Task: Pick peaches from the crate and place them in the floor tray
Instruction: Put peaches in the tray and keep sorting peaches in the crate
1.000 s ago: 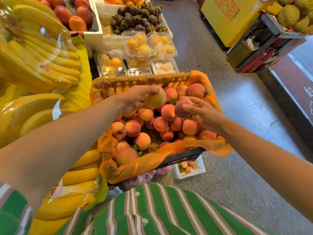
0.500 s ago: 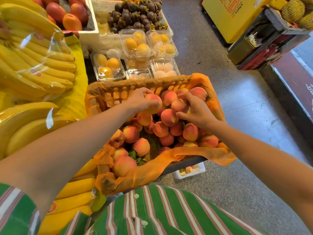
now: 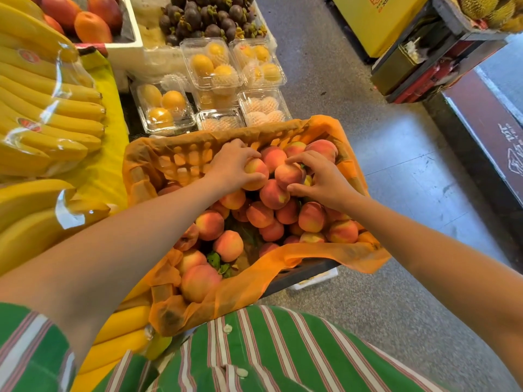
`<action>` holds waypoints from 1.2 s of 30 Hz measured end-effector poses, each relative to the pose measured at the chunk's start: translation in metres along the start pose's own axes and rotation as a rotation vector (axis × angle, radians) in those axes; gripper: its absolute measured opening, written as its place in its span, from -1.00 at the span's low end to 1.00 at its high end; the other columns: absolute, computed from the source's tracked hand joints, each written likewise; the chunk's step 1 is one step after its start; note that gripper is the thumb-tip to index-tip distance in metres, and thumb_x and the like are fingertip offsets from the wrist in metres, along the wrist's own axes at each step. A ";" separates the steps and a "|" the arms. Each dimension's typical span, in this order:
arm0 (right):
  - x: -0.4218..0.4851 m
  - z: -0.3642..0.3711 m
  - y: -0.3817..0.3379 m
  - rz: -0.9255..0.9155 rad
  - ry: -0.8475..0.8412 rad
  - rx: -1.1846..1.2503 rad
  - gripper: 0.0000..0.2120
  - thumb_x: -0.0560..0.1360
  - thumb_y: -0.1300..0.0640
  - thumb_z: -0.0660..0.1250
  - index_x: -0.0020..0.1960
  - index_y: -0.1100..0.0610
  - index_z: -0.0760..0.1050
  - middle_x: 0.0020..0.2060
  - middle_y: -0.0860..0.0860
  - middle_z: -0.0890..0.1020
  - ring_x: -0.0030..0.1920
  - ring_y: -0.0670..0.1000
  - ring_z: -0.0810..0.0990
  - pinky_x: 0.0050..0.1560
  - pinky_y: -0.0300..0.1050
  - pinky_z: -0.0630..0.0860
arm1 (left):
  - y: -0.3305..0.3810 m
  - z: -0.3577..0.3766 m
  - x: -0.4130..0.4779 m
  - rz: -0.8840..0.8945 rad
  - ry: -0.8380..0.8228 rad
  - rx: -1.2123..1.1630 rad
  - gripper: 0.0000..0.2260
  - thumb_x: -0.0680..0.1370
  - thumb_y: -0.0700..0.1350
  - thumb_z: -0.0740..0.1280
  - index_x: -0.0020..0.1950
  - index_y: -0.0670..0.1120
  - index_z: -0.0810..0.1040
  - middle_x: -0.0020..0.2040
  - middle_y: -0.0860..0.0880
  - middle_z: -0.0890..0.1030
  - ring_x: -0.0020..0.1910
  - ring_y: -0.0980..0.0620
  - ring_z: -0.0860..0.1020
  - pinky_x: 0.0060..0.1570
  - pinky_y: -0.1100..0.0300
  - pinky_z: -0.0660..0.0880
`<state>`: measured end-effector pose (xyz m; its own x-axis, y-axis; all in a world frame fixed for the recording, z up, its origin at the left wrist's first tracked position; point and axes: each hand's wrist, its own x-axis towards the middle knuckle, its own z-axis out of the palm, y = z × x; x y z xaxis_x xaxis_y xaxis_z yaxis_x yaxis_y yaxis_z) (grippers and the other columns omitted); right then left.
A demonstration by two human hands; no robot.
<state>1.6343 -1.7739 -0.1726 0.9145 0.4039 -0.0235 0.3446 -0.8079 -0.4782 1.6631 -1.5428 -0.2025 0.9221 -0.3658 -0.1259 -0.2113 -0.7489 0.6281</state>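
A round pink-and-yellow peach (image 3: 256,176) sits high on the heap at the far end of the dark plastic crate (image 3: 297,274), wrapped by the left hand (image 3: 230,168): fingers curl over its top, thumb under its near side. Just beside it, a redder peach (image 3: 288,175) lies between the right hand's (image 3: 325,183) fingertips above and thumb below, both hands closed on fruit. The other loose peaches (image 3: 226,244) fill the crate's orange mesh liner (image 3: 351,253). Bagged yellow bananas (image 3: 48,114) lie to the left.
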 end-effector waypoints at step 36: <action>-0.006 0.100 -0.099 0.420 -0.758 0.164 -0.43 0.56 -0.06 0.30 0.48 0.13 0.24 0.36 0.13 0.43 0.27 0.10 0.49 0.27 0.08 0.48 | -0.086 -0.082 -0.083 0.390 0.089 0.393 -0.67 0.43 0.24 0.19 -0.18 0.07 0.65 -0.18 0.04 0.64 0.09 0.00 0.54 0.33 -0.03 0.14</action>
<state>1.5736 -1.6533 -0.2124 0.5517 0.3103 -0.7741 -0.0765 -0.9055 -0.4175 1.6315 -1.4032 -0.1832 0.7718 -0.6215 0.1345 -0.6312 -0.7234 0.2796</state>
